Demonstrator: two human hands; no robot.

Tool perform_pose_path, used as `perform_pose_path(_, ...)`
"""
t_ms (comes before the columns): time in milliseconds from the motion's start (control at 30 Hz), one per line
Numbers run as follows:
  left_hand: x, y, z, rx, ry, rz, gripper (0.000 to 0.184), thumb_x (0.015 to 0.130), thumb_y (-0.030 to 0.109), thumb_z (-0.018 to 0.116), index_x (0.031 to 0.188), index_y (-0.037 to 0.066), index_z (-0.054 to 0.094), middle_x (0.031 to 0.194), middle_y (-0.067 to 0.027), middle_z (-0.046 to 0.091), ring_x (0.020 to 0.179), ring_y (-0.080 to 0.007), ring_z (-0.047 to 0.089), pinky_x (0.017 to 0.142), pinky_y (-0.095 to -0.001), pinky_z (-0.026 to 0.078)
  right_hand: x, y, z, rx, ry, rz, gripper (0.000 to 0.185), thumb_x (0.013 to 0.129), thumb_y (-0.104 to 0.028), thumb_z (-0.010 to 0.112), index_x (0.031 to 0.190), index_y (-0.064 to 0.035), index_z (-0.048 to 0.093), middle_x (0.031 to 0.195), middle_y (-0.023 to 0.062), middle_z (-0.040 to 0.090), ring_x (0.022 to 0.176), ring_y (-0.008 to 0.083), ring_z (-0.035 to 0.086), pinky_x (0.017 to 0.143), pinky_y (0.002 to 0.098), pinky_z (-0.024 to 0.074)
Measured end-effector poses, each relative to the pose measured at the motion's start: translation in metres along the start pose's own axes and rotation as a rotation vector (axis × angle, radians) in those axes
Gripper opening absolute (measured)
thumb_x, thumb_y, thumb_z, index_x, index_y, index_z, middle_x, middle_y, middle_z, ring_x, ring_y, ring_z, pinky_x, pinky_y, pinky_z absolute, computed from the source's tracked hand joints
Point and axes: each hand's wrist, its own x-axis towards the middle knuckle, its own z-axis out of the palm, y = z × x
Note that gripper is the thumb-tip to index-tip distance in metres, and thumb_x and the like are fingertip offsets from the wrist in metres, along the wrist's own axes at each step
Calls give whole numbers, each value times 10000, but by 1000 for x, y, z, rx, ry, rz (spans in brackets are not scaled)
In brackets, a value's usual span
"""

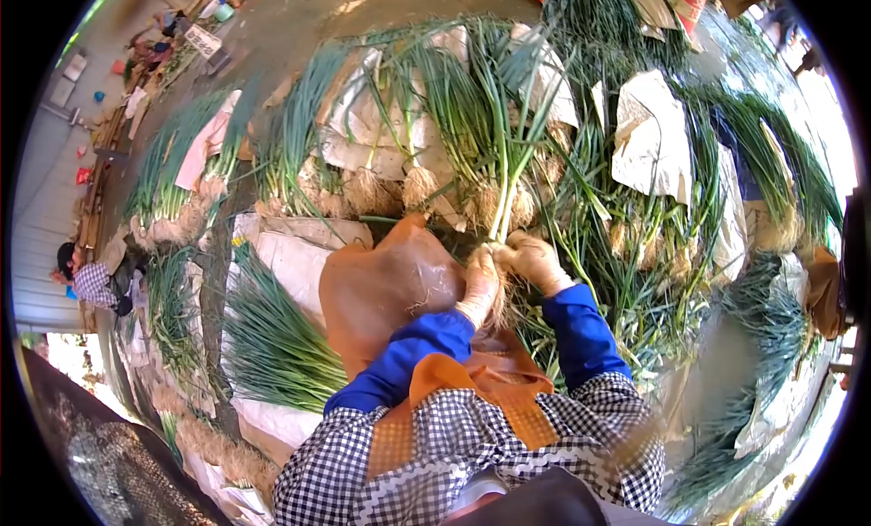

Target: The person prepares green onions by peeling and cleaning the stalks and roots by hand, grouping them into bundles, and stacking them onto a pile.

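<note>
My left hand (pixel 481 283) is closed around the lower white stems of a few green onions (pixel 504 190). Their leaves point away from me and the stringy roots hang below my fingers. Pressed against the same stems from the other side is my right hand (pixel 533 261), its fingers bent in a pinch. Exactly what the right fingertips grip is partly hidden. Beneath my hands, a brown waterproof apron (pixel 376 286) covers my lap. Just beyond lie rooted green onions (pixel 419 183) in a row on pale sacks.
Trimmed green onions (pixel 277 331) lie on white sacking at my left. Loose leaves and more onions (pixel 658 236) spread on my right, with a white sack (pixel 651 136) on top. Another person (pixel 95 281) in a checked top is at the far left.
</note>
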Motion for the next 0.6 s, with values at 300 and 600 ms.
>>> perform_pose_path(300,0,14,-18,-386,-80,-318,313,934,344,441,824,60,511,644,15,481,495,-55,406,430,-174,379,-105,44,-40,469,-62,425,231,881,-252,542,726,-101,623,574,-50,469,506,43,378,444,222,290)
perform_pose_path(600,19,0,-32,-590,-110,-667,414,928,454,363,743,104,486,519,19,407,405,-103,389,364,-224,323,-85,86,-38,-185,36,153,408,889,-325,488,1188,-49,510,1165,142,555,1065,284,533,886,336,431)
